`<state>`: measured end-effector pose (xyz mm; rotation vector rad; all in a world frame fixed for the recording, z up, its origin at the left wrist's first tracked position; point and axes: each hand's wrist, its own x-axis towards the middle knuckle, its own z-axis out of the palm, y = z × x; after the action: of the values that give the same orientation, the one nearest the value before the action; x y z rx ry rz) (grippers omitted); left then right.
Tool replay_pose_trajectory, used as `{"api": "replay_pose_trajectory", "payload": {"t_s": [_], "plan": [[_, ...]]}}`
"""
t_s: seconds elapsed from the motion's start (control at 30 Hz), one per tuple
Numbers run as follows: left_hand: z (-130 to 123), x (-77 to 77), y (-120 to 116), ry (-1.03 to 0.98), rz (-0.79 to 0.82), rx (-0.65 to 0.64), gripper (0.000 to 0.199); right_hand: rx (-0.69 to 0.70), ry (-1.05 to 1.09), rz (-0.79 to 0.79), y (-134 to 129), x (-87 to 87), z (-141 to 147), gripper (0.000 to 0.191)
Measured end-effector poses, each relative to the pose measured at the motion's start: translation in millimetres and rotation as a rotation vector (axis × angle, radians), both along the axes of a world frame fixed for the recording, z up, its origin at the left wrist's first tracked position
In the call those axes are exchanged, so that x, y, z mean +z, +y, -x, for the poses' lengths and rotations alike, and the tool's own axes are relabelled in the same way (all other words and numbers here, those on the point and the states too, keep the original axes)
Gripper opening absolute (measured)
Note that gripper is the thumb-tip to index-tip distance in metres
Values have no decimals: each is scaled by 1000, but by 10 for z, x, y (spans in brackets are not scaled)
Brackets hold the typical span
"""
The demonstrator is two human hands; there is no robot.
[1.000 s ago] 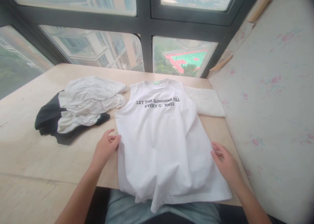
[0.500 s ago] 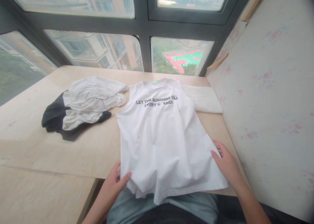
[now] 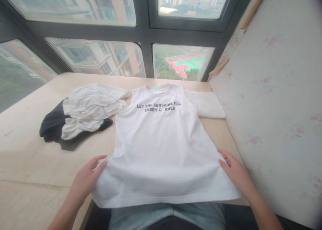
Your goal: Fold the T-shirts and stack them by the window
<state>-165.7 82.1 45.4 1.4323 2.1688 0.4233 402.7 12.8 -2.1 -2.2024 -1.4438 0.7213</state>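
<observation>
One wht slvless shirt, we note, lies on bench, L hand & R hand pinching its opp sides.

This place seems to be a home on a high floor. The wallpaper has pink flowers, a white shirt and other clothes are on a wide ledge, and through the window one sees an apartment building and, far below, a sports court.

Folded white cloth partly hidden.
Sleeveless shirt covers one end; crumpled white garment blocks some black fabric; bottom edge crops both forearms.
</observation>
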Motion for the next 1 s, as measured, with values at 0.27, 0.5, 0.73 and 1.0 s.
{"api": "replay_pose_trajectory", "payload": {"t_s": [0.27, 0.5, 0.73, 1.0], "plan": [[89, 35, 441, 317, -315, -241, 50, 164, -276, -400, 331, 39, 291, 39], [-329, -86, 1269, 585, -434, -377, 46, 612, -281, -427, 830, 274, 1677, 48], [-506, -130, 1947, 485, -383, -379, 46, 698, -363, -226, 1334, 49, 2436, 61], [-106, -261, 2556, 428, -242, -290, 50, 681, -419, -220, 1588, -41, 2511, 63]]}}
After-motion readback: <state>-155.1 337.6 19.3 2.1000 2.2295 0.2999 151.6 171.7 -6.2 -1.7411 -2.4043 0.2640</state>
